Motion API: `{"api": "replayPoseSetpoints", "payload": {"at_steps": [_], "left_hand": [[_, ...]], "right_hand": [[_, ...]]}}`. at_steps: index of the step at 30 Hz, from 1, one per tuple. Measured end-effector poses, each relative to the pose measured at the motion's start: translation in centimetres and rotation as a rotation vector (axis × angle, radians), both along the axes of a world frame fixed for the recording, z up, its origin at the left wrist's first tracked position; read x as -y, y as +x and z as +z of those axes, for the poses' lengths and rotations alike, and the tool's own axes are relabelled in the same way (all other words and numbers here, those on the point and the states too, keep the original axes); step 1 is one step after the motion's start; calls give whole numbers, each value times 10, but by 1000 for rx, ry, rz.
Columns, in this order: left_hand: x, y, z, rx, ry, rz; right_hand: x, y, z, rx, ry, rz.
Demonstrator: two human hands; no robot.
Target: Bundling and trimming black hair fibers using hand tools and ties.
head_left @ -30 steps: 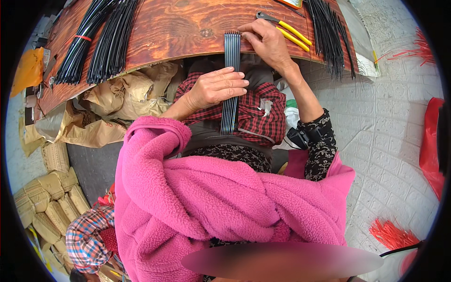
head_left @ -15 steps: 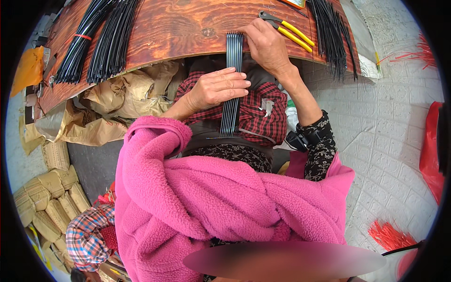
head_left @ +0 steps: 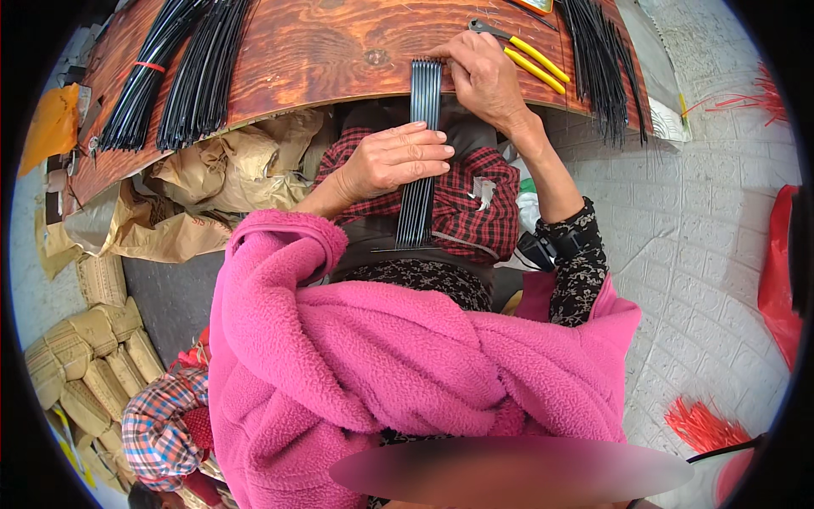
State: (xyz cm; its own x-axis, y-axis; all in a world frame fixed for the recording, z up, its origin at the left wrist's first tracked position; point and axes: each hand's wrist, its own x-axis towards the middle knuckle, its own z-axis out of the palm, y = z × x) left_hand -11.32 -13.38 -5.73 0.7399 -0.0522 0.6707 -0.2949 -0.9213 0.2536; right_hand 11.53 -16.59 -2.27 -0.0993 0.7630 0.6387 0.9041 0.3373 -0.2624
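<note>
A flat row of thin, shiny black strips [head_left: 415,212] runs from the table edge down toward my lap, the strips lying side by side. My left hand [head_left: 398,157] is closed across the middle of this row, its fingers over the top and its thumb hidden beneath. At the far end of the strips, the thumb and index finger of my right hand [head_left: 487,81] are pinched together on the tips, with the other fingers curled. Pliers with yellow handles [head_left: 534,64] lie on the table just beyond my right hand.
Black strip bundles [head_left: 199,81] lie on the left of the wooden table [head_left: 339,42], more [head_left: 598,76] at its right. Crumpled brown paper [head_left: 212,170] hangs below the edge. A person in a checked sleeve [head_left: 165,428] is at lower left. Red strands [head_left: 704,424] lie on the floor.
My right hand has shifted very slightly right along the tips of the strips. My left hand stays in place. The person at lower left has moved a little.
</note>
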Motion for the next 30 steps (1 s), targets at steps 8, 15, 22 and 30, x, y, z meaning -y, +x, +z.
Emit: {"api": "replayPoseSetpoints", "payload": {"at_steps": [8,15,22,30], "left_hand": [[0,0,-1,-8,-3,-11],[0,-1,-2,-6,-22,-19],[1,0,-1,-10,-52,-30],[0,-1,1,-9,-47,-31]], "right_hand": [[0,-4,-5,-38,9,-7],[-2,-1,-3,-46,-23,36],[-2,-3,0,-9,-5,36],[-4,0,-1,-82,-36,100]]}}
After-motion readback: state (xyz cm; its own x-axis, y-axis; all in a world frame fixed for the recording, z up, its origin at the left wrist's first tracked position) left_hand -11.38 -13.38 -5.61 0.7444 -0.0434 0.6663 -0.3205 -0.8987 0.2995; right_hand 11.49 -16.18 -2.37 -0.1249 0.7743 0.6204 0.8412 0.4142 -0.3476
